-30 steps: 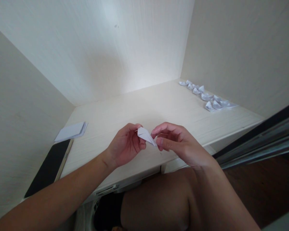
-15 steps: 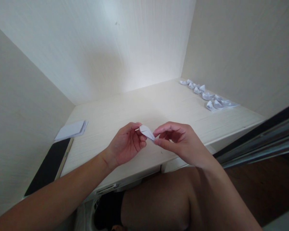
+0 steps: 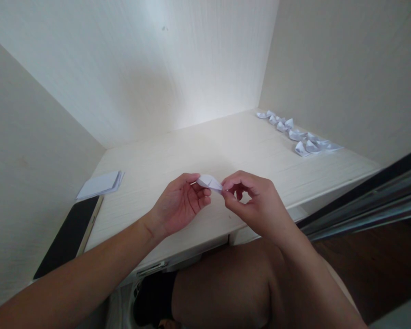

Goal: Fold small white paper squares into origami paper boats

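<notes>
A small piece of folded white paper (image 3: 210, 183) is held above the desk, its two pointed ends between my hands. My left hand (image 3: 181, 201) pinches its left end between thumb and fingers, palm turned up. At the other tip, my right hand (image 3: 251, 194) has thumb and forefinger closed on the paper. The paper bulges in the middle and shows a crease along its face.
Several folded white paper shapes (image 3: 304, 147) line the right wall on the desk (image 3: 178, 151). A stack of white paper (image 3: 98, 183) lies at the left, beside a flat dark panel (image 3: 68, 235). A dark-edged frame (image 3: 363, 196) stands at the lower right.
My right thumb and forefinger have closed on the paper's right tip. The paper has turned to lie more level, and its shape looks slimmer.
</notes>
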